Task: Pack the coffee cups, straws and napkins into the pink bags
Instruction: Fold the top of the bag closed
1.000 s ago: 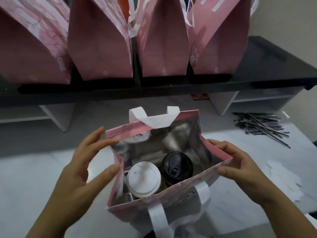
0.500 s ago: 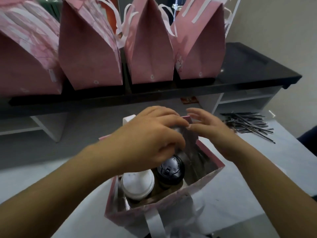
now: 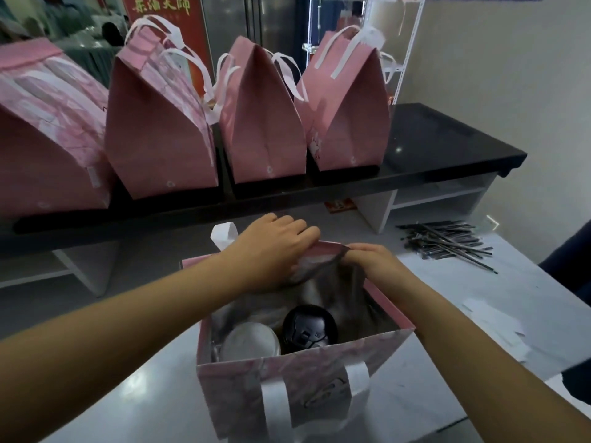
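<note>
An open pink bag (image 3: pixel 307 372) with white handles stands on the grey table in front of me. Inside it sit a cup with a white lid (image 3: pixel 251 343) and, to its right, a cup with a black lid (image 3: pixel 308 327). My left hand (image 3: pixel 271 251) and my right hand (image 3: pixel 367 260) both pinch the bag's far top rim, side by side, pulling its silver lining inward. A pile of dark wrapped straws (image 3: pixel 444 239) lies on the table at the right. White napkins (image 3: pixel 492 321) lie nearer me at the right.
Several closed pink bags (image 3: pixel 262 123) stand in a row on a black shelf (image 3: pixel 441 145) behind the table. White shelf supports (image 3: pixel 377 212) stand under it. A dark object (image 3: pixel 575 378) sits at the right edge of the table.
My hands left the bag's side walls, reached across the opening and took hold of its far rim. My view has tilted up, showing more of the shelf bags.
</note>
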Demonstrator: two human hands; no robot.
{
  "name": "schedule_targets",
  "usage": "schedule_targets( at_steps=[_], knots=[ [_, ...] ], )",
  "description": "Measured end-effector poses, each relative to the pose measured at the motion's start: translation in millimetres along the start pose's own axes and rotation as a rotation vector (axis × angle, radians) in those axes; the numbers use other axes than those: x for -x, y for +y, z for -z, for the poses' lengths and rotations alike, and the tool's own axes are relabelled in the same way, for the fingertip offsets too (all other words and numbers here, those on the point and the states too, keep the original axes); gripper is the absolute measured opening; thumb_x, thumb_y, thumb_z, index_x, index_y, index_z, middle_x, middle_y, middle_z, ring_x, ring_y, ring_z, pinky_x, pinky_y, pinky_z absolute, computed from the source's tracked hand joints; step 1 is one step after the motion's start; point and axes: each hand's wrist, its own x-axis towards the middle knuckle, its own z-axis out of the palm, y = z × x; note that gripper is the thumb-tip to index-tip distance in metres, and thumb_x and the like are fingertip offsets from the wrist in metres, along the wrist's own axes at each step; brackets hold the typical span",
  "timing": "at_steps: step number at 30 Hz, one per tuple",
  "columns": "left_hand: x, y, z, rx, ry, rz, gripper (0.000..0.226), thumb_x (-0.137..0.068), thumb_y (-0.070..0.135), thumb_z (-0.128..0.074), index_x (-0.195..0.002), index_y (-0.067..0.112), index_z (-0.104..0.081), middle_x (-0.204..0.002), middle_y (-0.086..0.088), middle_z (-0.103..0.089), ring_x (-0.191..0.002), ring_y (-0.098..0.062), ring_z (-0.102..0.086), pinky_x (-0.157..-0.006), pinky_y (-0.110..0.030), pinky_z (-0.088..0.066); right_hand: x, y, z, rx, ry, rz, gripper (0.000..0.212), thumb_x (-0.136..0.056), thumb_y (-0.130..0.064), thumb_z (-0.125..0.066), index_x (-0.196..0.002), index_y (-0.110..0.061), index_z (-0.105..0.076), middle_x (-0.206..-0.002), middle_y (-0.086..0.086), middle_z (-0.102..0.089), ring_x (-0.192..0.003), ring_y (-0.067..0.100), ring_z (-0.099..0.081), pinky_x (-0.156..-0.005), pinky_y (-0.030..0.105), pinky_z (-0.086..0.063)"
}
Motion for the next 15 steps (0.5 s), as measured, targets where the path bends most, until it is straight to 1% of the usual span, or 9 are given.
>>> schedule_targets(
  at_steps=[2, 4, 6, 8, 10, 12, 13, 15],
  knots=[
    [1.3, -0.3, -1.2, 0.030, 0.027, -0.003, 0.044, -0.055, 0.017, -0.084, -0.091, 0.014, -0.059, -0.075, -0.003, -0.060, -0.063, -0.025, -0.061, -0.052, -0.035, -0.049, 2.3, 2.0, 0.0, -0.031, -0.014, 0.000, 0.019, -0.089, 0.000, -0.055, -0.092, -0.001, -0.074, -0.078, 0.011, -0.072, -0.073, 0.020, -0.067, -0.062, 0.025, -0.052],
    [1.8, 0.6, -0.6, 0.051, 0.036, -0.001, 0.039, -0.057, 0.013, -0.083, -0.089, 0.013, -0.060, -0.073, -0.003, -0.060, -0.060, -0.025, -0.061, -0.049, -0.034, -0.049, 3.8, 3.5, 1.4, -0.056, -0.022, 0.015, 0.019, -0.089, 0.003, -0.055, -0.089, -0.001, -0.074, -0.075, 0.010, -0.071, -0.073, 0.021, -0.066, -0.067, 0.029, -0.052],
    [2.1, 2.9, -2.3, 0.064, 0.042, 0.000, 0.037, -0.058, 0.012, -0.082, -0.089, 0.013, -0.061, -0.071, -0.003, -0.061, -0.058, -0.025, -0.061, -0.049, -0.033, -0.047, 4.9, 3.9, 3.7, -0.060, -0.050, 0.026, 0.018, -0.088, 0.003, -0.057, -0.091, 0.000, -0.075, -0.079, 0.013, -0.072, -0.078, 0.024, -0.067, -0.075, 0.036, -0.054],
    [4.0, 4.7, -4.4, 0.077, 0.037, -0.001, 0.034, -0.060, 0.012, -0.080, -0.088, 0.012, -0.061, -0.068, -0.003, -0.062, -0.054, -0.025, -0.061, -0.046, -0.031, -0.045, 5.3, 3.4, 6.3, -0.050, -0.073, 0.026, 0.015, -0.089, 0.002, -0.059, -0.092, 0.000, -0.074, -0.084, 0.016, -0.072, -0.082, 0.027, -0.067, -0.083, 0.043, -0.054],
    [5.6, 4.5, -3.9, 0.088, 0.040, 0.002, 0.030, -0.064, 0.014, -0.077, -0.088, 0.011, -0.061, -0.064, -0.003, -0.062, -0.049, -0.026, -0.060, -0.040, -0.031, -0.044, 4.9, 2.8, 8.3, -0.038, -0.082, 0.018, 0.015, -0.088, 0.003, -0.060, -0.092, 0.000, -0.074, -0.085, 0.017, -0.071, -0.083, 0.028, -0.067, -0.087, 0.045, -0.053],
    [6.6, 2.7, -1.0, 0.104, 0.075, -0.010, 0.026, -0.067, 0.015, -0.075, -0.088, 0.010, -0.060, -0.060, -0.002, -0.061, -0.045, -0.027, -0.057, -0.037, -0.030, -0.042, 4.9, 1.8, 9.6, -0.002, -0.094, 0.022, 0.017, -0.087, 0.006, -0.060, -0.093, -0.001, -0.074, -0.086, 0.018, -0.071, -0.083, 0.028, -0.067, -0.086, 0.044, -0.054],
    [6.3, 2.2, 1.0, 0.108, 0.094, -0.022, 0.023, -0.069, 0.017, -0.074, -0.087, 0.011, -0.060, -0.059, -0.002, -0.060, -0.045, -0.026, -0.057, -0.038, -0.029, -0.041, 4.7, 1.4, 9.5, 0.012, -0.097, 0.026, 0.017, -0.087, 0.006, -0.060, -0.093, -0.002, -0.074, -0.085, 0.017, -0.071, -0.082, 0.027, -0.067, -0.083, 0.042, -0.055],
    [3.9, 3.2, 4.2, 0.105, 0.117, -0.045, 0.023, -0.073, 0.030, -0.072, -0.084, 0.013, -0.061, -0.065, -0.001, -0.063, -0.054, -0.025, -0.061, -0.047, -0.029, -0.043, 5.5, 0.6, 8.4, 0.016, -0.097, 0.033, 0.014, -0.087, 0.004, -0.063, -0.093, -0.002, -0.074, -0.081, 0.015, -0.070, -0.080, 0.025, -0.067, -0.075, 0.035, -0.055]
  ],
)
